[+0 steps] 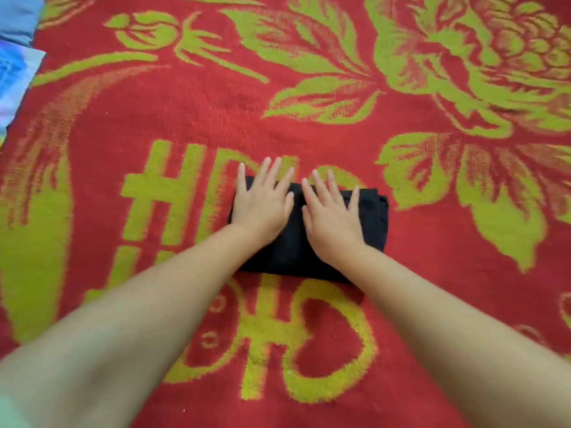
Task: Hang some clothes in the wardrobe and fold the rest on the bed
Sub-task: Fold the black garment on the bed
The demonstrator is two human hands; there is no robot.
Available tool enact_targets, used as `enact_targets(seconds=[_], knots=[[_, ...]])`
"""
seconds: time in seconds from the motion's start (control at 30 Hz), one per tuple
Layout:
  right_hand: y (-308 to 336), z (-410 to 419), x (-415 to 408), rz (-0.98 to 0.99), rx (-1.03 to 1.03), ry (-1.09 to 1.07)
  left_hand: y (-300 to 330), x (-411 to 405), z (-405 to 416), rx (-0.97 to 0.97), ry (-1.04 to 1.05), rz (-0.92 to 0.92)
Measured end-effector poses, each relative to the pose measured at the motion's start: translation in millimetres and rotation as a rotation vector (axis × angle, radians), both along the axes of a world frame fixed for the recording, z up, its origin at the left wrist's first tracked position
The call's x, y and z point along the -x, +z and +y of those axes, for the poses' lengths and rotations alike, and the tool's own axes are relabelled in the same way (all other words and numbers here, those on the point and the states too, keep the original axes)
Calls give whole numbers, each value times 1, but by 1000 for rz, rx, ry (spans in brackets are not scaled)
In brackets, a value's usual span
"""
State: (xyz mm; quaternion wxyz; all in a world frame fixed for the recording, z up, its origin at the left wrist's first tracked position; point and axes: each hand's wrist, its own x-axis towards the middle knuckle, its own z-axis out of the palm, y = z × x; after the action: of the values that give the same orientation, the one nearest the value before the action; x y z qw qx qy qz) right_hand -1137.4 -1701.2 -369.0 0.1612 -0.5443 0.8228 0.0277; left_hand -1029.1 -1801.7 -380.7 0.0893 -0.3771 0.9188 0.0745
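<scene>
Here, nearest me, my forearms run out over the red and green blanket (432, 273) to the black folded garment (293, 254), which lies flat on it in the middle of the bed. My left hand (261, 205) and right hand (332, 219) both rest on top, fingers straight and spread, pressing down and gripping nothing. The cloth looks soft, light and limp, so I judge it will sag and unfold if I lift one corner. Better to slide flat palms under both short ends. Farther off, at the left edge, lies some blue fabric (18, 20).
</scene>
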Motion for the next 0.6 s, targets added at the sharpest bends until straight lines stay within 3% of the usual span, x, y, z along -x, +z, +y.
enact_targets(seconds=[0.1,0.27,0.37,0.53,0.6], knots=[[-31,25,-24,19,-28,-58,-33,-24,39,-33,53,24],[-44,53,35,-9,-81,-348,-51,-53,14,-133,341,59],[-27,63,53,4,-104,-448,-41,-67,1,-98,427,64],[-22,44,-3,10,140,-182,-18,-25,51,63,-130,222],[-33,45,-22,4,85,-183,-24,-12,69,-32,-118,116]])
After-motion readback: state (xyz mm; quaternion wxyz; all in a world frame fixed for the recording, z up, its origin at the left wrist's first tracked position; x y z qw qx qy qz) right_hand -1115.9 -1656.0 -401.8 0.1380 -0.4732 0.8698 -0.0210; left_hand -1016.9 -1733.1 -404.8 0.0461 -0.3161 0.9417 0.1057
